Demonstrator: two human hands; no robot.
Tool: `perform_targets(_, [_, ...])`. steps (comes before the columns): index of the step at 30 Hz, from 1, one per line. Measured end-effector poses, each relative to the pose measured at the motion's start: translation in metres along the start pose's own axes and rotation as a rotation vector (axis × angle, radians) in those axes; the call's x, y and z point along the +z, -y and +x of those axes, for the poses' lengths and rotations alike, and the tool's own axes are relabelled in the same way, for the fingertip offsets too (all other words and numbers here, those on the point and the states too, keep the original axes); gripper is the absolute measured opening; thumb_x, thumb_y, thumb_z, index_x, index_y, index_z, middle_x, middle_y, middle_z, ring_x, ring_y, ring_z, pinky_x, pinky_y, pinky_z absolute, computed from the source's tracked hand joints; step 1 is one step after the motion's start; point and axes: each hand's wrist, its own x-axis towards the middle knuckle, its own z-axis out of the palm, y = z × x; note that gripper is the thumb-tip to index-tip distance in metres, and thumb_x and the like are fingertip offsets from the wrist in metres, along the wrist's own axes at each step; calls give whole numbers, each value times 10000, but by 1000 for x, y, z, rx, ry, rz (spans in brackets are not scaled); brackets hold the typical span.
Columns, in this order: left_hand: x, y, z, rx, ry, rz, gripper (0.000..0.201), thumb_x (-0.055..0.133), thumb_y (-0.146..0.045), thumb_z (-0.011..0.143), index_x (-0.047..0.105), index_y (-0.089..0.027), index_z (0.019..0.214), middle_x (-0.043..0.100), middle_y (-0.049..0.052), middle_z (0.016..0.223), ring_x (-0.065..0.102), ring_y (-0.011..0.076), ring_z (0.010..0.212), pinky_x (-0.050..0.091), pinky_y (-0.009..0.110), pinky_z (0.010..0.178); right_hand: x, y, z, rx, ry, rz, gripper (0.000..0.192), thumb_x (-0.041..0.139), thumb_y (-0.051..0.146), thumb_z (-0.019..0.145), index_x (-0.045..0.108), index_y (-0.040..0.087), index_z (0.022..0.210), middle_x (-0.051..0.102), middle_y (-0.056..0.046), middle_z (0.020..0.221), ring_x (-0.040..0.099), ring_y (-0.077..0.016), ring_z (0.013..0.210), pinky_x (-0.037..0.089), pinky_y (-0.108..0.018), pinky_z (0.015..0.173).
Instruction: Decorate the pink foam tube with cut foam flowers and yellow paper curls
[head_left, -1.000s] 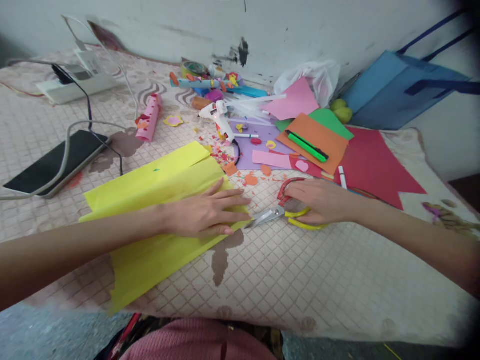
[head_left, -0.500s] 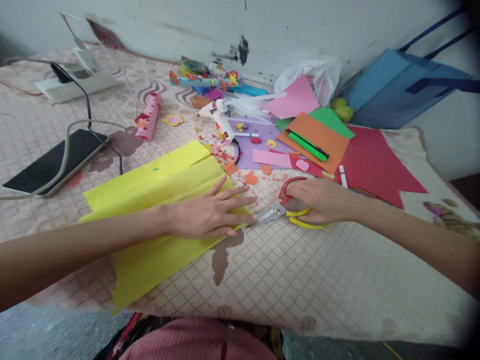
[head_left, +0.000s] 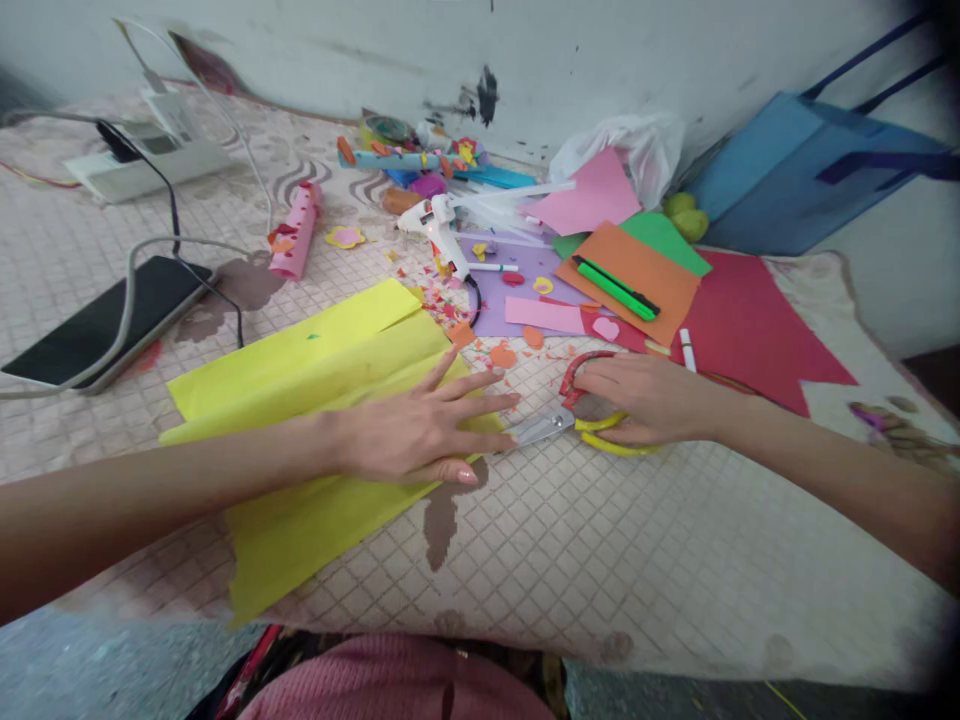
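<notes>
My left hand (head_left: 416, 432) lies flat, fingers spread, on the right end of a folded yellow paper sheet (head_left: 300, 400) on the patterned cloth. My right hand (head_left: 645, 398) rests over the handles of yellow-handled scissors (head_left: 559, 428), whose closed blades point left toward my left fingertips. A second pair of scissors with red handles (head_left: 576, 372) peeks out beside my right hand.
Behind lie coloured paper sheets: purple (head_left: 517, 290), orange (head_left: 637, 275), red (head_left: 742, 320), pink (head_left: 585, 200). A green cutter (head_left: 615, 288), a white marker (head_left: 685, 350), a glue gun (head_left: 442, 235), a pink roll (head_left: 294, 232), a phone (head_left: 105, 320) with cables, a blue bag (head_left: 810, 180).
My left fingers have spread apart and slid slightly right on the yellow paper. My right hand has stayed on the scissors.
</notes>
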Motion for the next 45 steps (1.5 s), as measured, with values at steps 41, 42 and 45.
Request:
perform_targets(41, [15,9,-4,-31,39,98,484,319,-448,927,324,-281,1381,230,66,1494,128,310,1379,-18,615,1062,5,-7,-14,-39,-57,-131,259,515,415,800,545,159,823,616,-58,725,575,-204,640,371,-299,565])
perform_targets(42, [15,9,-4,-33,41,100,485,319,-451,926,322,-283,1381,229,64,1494,126,309,1379,-22,612,1063,6,-8,-15,-42,-61,-135,264,518,416,800,549,155,830,621,-60,732,582,-205,646,372,-299,565])
perform_targets(45, [15,9,-4,-35,32,97,484,330,-453,923,320,-292,1379,237,57,1492,132,303,1379,-26,606,1067,7,-9,-17,-50,-72,-142,277,516,422,809,555,150,840,632,-62,740,596,-204,661,372,-293,561])
